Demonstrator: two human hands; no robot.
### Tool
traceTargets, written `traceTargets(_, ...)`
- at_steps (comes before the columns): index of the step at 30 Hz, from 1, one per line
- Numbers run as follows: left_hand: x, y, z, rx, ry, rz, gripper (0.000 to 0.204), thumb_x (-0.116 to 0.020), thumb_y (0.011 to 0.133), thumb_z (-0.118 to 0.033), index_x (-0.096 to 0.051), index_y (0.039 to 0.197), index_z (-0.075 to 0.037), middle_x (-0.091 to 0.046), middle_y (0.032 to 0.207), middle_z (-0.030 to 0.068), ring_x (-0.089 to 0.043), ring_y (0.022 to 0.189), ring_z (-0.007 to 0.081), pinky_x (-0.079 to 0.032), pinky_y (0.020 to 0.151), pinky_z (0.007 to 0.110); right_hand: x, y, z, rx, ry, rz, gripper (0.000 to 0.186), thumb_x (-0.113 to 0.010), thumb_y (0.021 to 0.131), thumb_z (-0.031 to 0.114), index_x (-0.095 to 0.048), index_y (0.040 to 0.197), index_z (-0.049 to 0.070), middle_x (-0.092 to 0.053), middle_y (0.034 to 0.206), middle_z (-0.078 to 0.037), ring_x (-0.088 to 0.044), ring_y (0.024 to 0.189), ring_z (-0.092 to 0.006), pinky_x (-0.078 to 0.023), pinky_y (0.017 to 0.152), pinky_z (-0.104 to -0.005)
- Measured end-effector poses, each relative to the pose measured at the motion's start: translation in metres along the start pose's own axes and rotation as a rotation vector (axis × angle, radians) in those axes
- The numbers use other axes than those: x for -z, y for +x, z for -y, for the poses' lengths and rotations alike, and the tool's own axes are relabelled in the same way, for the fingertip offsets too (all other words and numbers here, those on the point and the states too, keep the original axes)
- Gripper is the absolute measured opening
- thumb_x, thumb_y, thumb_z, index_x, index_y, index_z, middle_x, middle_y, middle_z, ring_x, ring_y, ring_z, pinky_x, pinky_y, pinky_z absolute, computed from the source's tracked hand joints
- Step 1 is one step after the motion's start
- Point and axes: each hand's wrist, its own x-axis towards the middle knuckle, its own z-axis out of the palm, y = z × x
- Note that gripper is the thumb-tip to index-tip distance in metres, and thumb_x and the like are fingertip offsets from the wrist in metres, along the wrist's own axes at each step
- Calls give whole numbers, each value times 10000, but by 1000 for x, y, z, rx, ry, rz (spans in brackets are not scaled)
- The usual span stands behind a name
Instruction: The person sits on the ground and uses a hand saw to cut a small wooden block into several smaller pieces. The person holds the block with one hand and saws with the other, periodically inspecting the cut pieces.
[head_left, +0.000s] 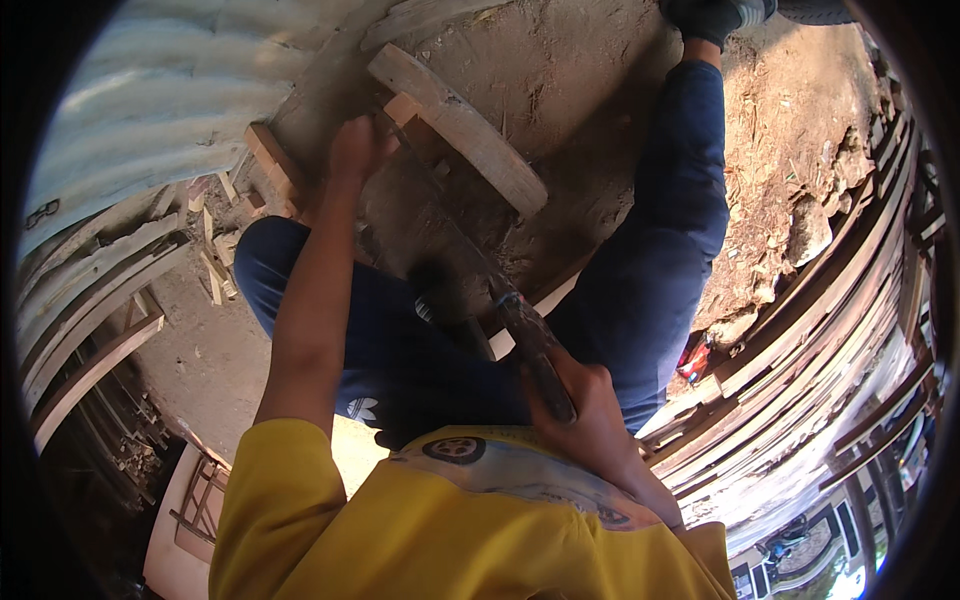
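Observation:
A long, dark, narrow tool point(455, 230) with a worn handle runs diagonally up and left from my right hand point(565, 395), which is closed round the handle near my lap. My left hand point(360, 148) is closed at the far, narrow end of the tool. Just beyond it a thick weathered wooden block point(460, 125) lies on the ground, with a reddish wood piece point(402, 107) at its left end, partly under it. Another brown wood piece point(268, 155) lies left of my left wrist. What lies under the tool between my bent legs is shadowed and hard to make out.
A corrugated metal sheet point(170, 90) is at the upper left. Stacked planks point(95, 310) and small wood offcuts point(220, 270) lie to the left. Long boards point(800, 330) are piled along the right. My dark-trousered right leg point(660, 240) stretches across the dirt ground point(785, 130).

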Motion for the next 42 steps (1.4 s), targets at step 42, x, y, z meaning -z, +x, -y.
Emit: traceTargets(42,13,2,-3,-31,-24,114,438,-765,701,-358,-692,912,19,-668,879,250,-656,861,394,-524,746,464,5,-23,-12,-57,-44,-40,179,-614,868,37,-636,1032,-32,-565,551,-84,-515,482,-61,-391,449,-262)
